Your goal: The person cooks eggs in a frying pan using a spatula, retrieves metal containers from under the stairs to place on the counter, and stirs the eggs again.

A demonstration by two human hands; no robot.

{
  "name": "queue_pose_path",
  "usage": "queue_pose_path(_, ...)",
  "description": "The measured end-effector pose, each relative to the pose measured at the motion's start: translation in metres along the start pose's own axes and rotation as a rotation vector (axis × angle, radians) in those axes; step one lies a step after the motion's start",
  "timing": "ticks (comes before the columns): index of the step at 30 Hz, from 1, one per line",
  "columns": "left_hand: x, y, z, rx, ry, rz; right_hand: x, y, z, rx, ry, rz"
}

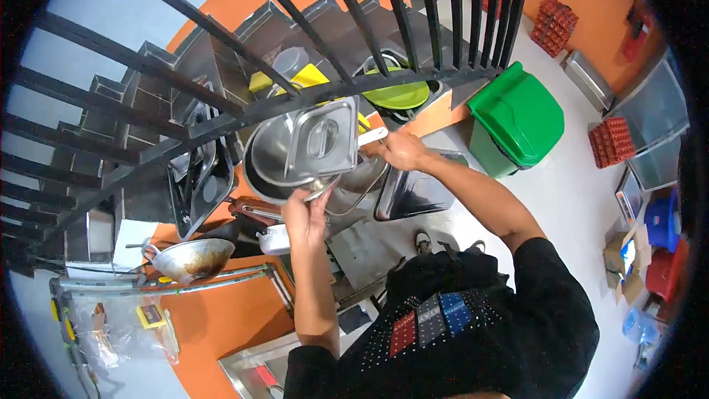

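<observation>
Steel lid (323, 149) — long axis pointing forward, left hand (303, 218) near

My feed comes through bright and mostly sharp around the green bin (524, 118). Left of it, the metal lid (304, 149) catches pale glare, and the shade deepens under the dark railing (273, 106). Below the bin, the floor (550, 199) looks washed out. Far right of it, I see things soften and bend towards the round, black-cornered border.

Black railing (428, 77) across the stairs (260, 21)
</observation>
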State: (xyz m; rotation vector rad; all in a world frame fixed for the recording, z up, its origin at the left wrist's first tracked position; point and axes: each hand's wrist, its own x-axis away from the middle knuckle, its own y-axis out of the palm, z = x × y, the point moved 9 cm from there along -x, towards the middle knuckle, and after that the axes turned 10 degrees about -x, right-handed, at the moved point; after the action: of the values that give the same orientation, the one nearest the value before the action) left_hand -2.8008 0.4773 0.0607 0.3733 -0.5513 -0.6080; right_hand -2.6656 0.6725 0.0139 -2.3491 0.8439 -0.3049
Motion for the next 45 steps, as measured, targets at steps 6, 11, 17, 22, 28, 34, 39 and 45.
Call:
queue_pose_path(6,0.064,-0.012,0.005,0.073,0.048,-0.018,0.005,-0.003,0.009,-0.044,-0.008,-0.150)
queue_pose_path(11,0.113,-0.032,0.007,0.055,0.072,0.094,0.013,-0.009,0.025,-0.081,-0.193,-0.076)
queue_pose_path(17,0.121,-0.038,-0.007,-0.006,0.068,0.149,0.053,-0.050,0.071,0.016,-0.115,-0.089)
queue_pose_path(22,0.070,-0.035,-0.025,-0.076,0.058,0.072,0.128,-0.137,0.116,0.118,0.058,0.138)
queue_pose_path(28,0.009,-0.029,-0.036,0.042,0.022,0.030,0.255,-0.209,0.183,0.059,0.359,0.481)
queue_pose_path(34,-0.054,-0.023,-0.029,-0.010,0.095,-0.044,0.399,-0.231,0.215,-0.060,0.591,0.924)
queue_pose_path(39,-0.120,-0.036,-0.016,-0.056,0.078,-0.088,0.490,-0.230,0.217,0.053,0.624,1.131)
queue_pose_path(45,-0.142,-0.018,0.007,-0.183,0.278,-0.279,0.539,-0.220,0.206,0.176,0.693,1.239)
